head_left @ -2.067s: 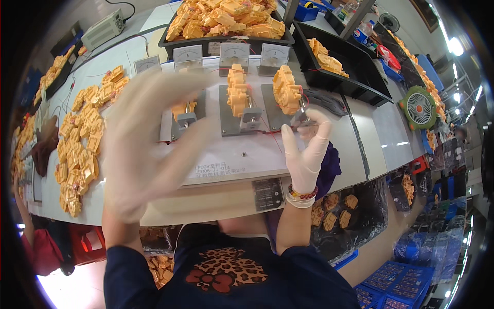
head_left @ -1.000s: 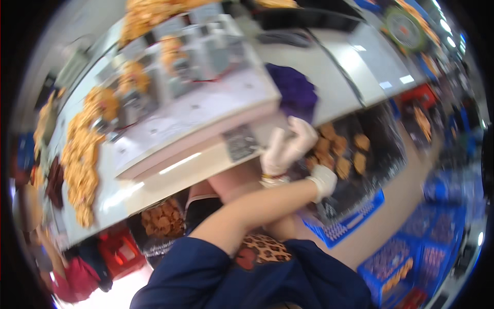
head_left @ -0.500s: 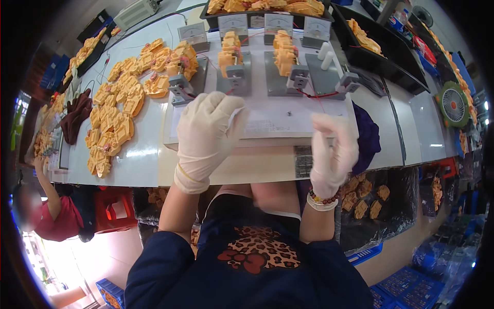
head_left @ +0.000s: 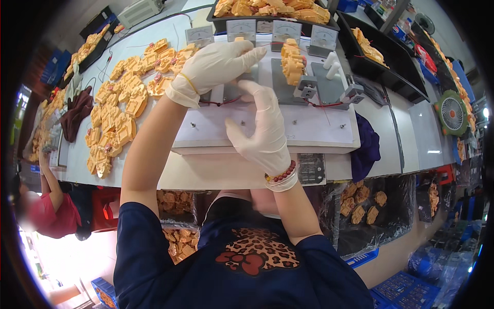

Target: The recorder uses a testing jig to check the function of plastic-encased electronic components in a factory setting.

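left hand (head_left: 216,66) advanced, blocking fixtures (head_left: 231,91)

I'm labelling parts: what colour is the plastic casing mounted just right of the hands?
The plastic casing is pale yellow-orange, showing best in the head view.

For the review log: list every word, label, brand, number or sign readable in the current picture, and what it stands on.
Wording is located here, not copied out.
White fixture board: a printed fragment beside the right hand, mostly covered.
Four analog panel meters: dial markings, too small to read.
Dark card below the board: pale marks, too small.
White label on the black tray: too small.
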The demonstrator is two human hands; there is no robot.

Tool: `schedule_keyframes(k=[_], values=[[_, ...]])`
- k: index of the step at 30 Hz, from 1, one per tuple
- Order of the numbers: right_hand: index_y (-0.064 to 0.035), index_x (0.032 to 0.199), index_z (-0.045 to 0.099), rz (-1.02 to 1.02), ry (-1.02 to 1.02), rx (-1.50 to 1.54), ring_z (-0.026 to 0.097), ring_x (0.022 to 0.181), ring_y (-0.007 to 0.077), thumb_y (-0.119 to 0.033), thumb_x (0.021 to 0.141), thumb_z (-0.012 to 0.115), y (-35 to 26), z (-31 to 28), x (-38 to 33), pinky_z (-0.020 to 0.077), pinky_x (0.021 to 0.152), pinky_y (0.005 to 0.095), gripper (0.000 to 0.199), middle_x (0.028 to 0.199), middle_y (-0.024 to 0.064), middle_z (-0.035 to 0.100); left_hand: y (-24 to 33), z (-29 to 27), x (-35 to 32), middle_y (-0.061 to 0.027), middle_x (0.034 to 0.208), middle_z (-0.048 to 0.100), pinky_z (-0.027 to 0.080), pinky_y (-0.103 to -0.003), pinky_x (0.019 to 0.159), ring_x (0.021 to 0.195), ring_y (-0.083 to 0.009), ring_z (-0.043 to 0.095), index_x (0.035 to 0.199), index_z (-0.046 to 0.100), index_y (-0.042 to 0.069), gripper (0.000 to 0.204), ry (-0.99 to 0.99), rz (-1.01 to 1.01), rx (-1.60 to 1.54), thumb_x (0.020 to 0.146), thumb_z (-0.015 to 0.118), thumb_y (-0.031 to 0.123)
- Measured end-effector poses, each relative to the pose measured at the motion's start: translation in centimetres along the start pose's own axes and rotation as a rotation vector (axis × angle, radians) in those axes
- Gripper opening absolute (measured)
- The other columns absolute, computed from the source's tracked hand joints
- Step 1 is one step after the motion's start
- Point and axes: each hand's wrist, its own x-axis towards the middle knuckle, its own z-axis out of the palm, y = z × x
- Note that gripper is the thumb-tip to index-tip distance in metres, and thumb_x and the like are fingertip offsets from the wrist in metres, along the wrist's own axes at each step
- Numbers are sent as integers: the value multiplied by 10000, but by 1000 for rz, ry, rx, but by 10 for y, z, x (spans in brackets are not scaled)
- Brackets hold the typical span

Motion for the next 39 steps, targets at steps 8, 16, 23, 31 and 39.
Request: schedule_keyframes(k=[8, 16, 23, 31, 39], values=[[-41, 1172, 623, -51, 7, 69, 553, 705, 227, -76, 710, 737, 1, -7, -4, 490, 643, 342, 477, 942, 103, 584, 16, -1, 14, -121, 844, 734, 547, -381, 735, 755, -239, 737, 1082, 702, 58, 362, 60, -295, 118, 975, 532, 359], [-47, 1348, 521, 56, 56, -35, 594, 961, 340, -130, 811, 714, 22, -6, -14, 494, 856, 461, 576, 1074, 176, 564, 168, 15, 25, -95, 1079, 704, 535, -341, 868, 1010, -218, 681, 1187, 657, 21, 295, 128, 22, -882, 1012, 554, 235], [25, 1369, 544, -112, 416, -257, 562, 1025, 352, -118, 788, 739, 9, -43, -62, 450, 952, 476, 629, 1151, 193, 592, 309, 209, 18, -217, 1010, 707, 558, -458, 832, 935, -392, 700, 1075, 628, 65, 260, -695, 151, -622, 875, 632, 230], [27, 1185, 615, -117, 514, -326, 560, 913, 228, -26, 814, 634, 13, -78, -107, 466, 837, 369, 375, 1074, 132, 624, 333, 205, -14, -215, 1006, 685, 566, -481, 844, 983, -379, 696, 1115, 689, 31, 342, -822, 343, -516, 845, 646, 237], [-27, 1324, 599, 277, -79, 421, 608, 1077, 269, -169, 859, 729, -35, -25, -47, 475, 977, 388, 503, 1119, 147, 640, 131, -70, -82, -136, 991, 710, 504, -353, 815, 850, -205, 680, 1105, 665, -104, 451, -109, 233, -1078, 983, 671, 330]])
